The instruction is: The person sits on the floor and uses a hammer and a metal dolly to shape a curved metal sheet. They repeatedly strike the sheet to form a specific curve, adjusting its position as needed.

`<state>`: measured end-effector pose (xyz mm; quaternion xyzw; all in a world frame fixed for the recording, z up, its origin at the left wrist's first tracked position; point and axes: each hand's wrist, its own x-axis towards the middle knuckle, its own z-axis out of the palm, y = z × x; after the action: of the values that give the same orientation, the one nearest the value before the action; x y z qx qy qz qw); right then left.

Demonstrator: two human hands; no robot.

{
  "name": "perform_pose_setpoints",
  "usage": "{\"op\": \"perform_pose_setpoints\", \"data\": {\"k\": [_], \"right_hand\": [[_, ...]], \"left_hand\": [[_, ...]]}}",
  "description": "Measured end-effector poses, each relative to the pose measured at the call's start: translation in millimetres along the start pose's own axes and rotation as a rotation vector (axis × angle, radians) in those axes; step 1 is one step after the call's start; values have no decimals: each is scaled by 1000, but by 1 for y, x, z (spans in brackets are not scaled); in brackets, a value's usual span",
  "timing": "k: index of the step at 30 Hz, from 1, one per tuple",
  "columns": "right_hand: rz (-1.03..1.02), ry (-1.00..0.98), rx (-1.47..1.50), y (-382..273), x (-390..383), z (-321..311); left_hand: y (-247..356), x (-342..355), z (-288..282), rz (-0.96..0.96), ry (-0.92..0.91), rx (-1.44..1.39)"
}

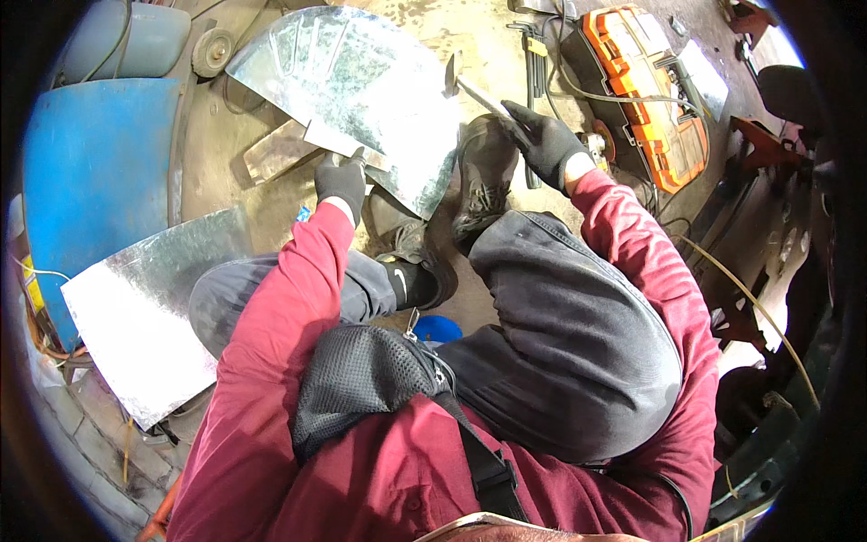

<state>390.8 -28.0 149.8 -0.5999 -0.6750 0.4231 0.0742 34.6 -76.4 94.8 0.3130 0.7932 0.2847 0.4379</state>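
My right hand (546, 144), in a dark glove, grips a hammer (483, 99) by its handle; the head is raised beside the right edge of a curved galvanised metal sheet (388, 90), which has creases fanning across its upper left. My gloved left hand (341, 181) is closed on a pale flat metal strip (339, 144) along that sheet's lower edge. A dull metal piece (275, 154) shows under the sheet's left side. My shoes (483, 181) are just below and right of the sheet.
Another galvanised sheet (153, 316) lies at left near a blue curved panel (99, 172) and a small wheel (213, 51). An orange-black case (668, 135), cables, black bars (533, 81) and a grinder (596, 144) are at upper right. A blue container (438, 330) sits below my legs.
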Motion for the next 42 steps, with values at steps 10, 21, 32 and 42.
{"op": "perform_pose_setpoints", "data": {"k": [10, 21, 32, 42], "right_hand": [[33, 139, 126, 2, 4, -8], [-84, 32, 1, 16, -28, -5], [6, 211, 124, 0, -24, -28], [58, 190, 151, -4, -31, -31]], "left_hand": [[68, 23, 16, 444, -172, 76], [52, 20, 13, 286, -208, -3], [76, 32, 26, 446, -239, 215], [100, 40, 41, 559, -222, 238]]}}
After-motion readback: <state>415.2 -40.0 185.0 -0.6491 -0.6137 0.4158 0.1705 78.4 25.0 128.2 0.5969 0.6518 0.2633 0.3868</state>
